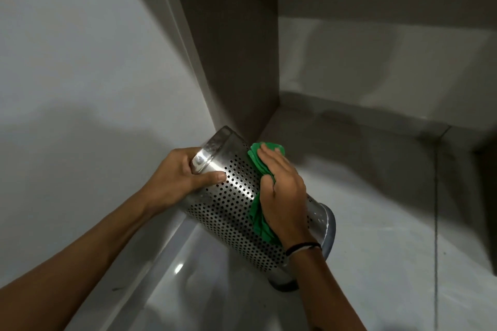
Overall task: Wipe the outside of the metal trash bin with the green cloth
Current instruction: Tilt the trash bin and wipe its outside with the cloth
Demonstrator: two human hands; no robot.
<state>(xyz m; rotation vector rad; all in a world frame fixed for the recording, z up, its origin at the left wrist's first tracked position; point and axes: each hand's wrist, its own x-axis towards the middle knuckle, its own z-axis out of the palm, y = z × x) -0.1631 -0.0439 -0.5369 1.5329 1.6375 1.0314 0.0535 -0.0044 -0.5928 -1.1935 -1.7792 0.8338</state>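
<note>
Left hand (185,172) wraps the smooth end band of the metal trash bin (236,196), thumb across the perforations. Right hand (282,193) presses the green cloth (259,212) flat, fingers together (wristband visible). Bin tilted over grey floor (376,223) near the wall corner, long axis running upper-left to lower-right.

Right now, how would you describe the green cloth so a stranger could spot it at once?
Find the corner where the brown panel meets the floor; the perforated metal bin is tilted there, steadied by the left hand. The green cloth is bunched under the right hand, pressed on the bin's side. It is the only bright green thing.
</note>
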